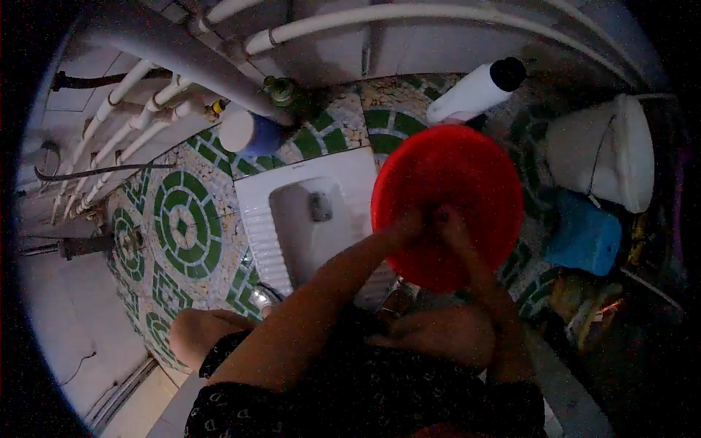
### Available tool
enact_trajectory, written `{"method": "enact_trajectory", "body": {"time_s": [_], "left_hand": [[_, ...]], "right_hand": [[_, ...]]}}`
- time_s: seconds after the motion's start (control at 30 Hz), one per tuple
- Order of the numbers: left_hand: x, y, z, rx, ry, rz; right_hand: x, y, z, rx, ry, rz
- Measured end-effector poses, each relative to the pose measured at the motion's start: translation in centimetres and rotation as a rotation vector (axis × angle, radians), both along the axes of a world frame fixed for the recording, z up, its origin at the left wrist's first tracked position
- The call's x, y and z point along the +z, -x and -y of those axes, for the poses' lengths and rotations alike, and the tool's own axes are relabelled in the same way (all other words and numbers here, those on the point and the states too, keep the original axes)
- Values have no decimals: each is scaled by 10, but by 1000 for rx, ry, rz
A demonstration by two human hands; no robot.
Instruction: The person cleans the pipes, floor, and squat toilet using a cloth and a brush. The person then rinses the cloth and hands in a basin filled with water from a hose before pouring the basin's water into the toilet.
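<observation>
Inside the red basin [491, 179], I have 2 hands lowered, the left hand [410, 223] and the right hand [451, 222] near each other; the dimness keeps me from telling whether either grips anything, or what else the basin contains. Left of the basin, its edge overlapped in my view, lies the white squat toilet [358, 169] with a dark drain. Just beyond the basin is 1 white bottle [467, 96], black-capped; to its right, a white bucket [584, 150], contents hidden from me, crowds a blue container [584, 233]. Far left of the basin, past the toilet, stands a blue-and-white tub [244, 133].
</observation>
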State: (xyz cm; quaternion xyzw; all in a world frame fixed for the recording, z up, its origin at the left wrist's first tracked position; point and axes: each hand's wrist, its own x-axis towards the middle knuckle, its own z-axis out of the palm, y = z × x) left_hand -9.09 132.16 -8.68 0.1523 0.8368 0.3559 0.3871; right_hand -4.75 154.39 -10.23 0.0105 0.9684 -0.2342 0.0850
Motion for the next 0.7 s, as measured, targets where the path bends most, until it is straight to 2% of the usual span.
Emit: {"method": "enact_trajectory", "body": {"time_s": [0.17, 0.27, 0.33, 0.4, 0.5, 0.57, 0.63, 0.7], "left_hand": [[81, 45, 1, 651, -833, 813], [121, 52, -11, 878, -1096, 912], [137, 50, -21, 1008, -1125, 786], [145, 51, -32, 1148, -1026, 506], [175, 58, -19, 1107, -864, -46], [174, 65, -11, 1098, -731, -382], [178, 82, 4, 1025, -607, -613], [200, 105, 30, 940, -523, -656]], "right_hand": [[66, 28, 18, -215, 310, 62], [107, 45, 36, -328, 485, 44], [132, 58, 57, -390, 566, 2], [151, 70, 81, -445, 606, -63], [181, 91, 116, -477, 654, -153], [210, 105, 140, -467, 692, -190], [249, 121, 175, -456, 806, -262], [261, 139, 196, -457, 854, -356]]}}
